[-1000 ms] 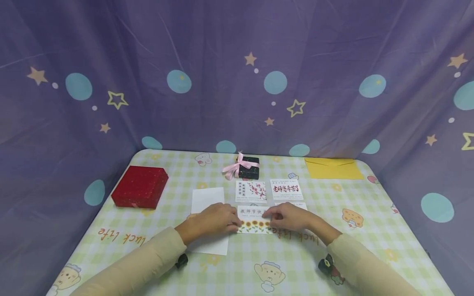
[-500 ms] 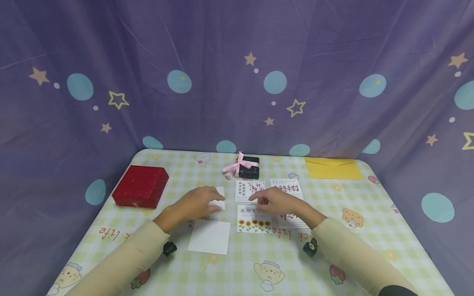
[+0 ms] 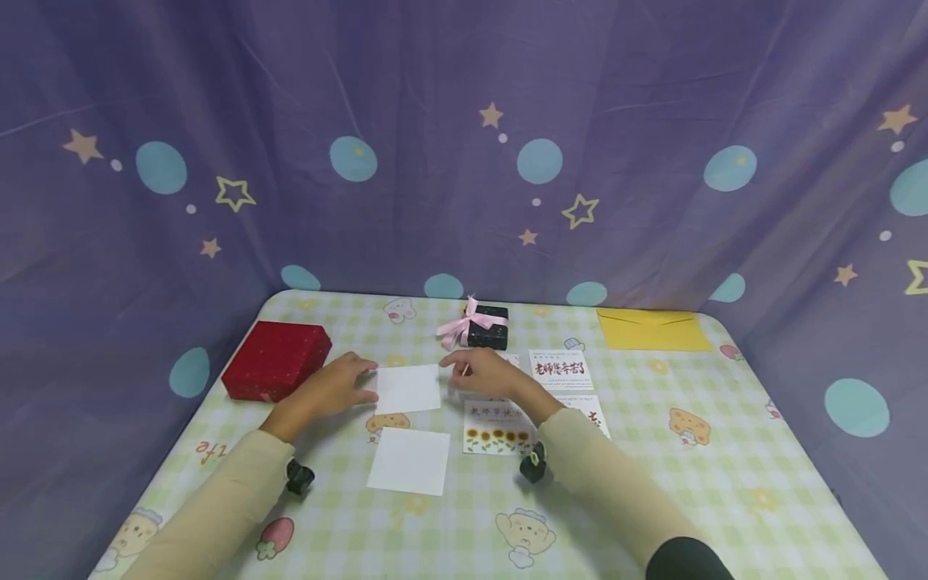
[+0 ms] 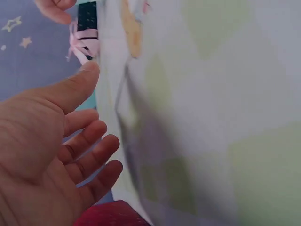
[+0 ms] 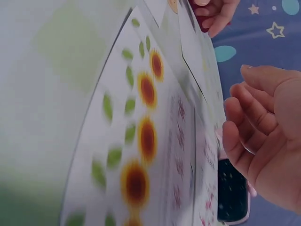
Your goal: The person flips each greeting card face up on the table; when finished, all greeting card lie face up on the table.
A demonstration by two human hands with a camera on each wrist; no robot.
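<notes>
By white card edges, left hand, right hand

On my head view, the person's left hand reaches the left edge of a blank white card, while the right hand is at its upper right corner. I see a second blank card lying nearer the person, a sunflower card beside it, and a red box by the left hand.

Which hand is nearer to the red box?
Left. The left hand is close by the red box, on its right; the right hand is farther right, past the upper blank card.
</notes>
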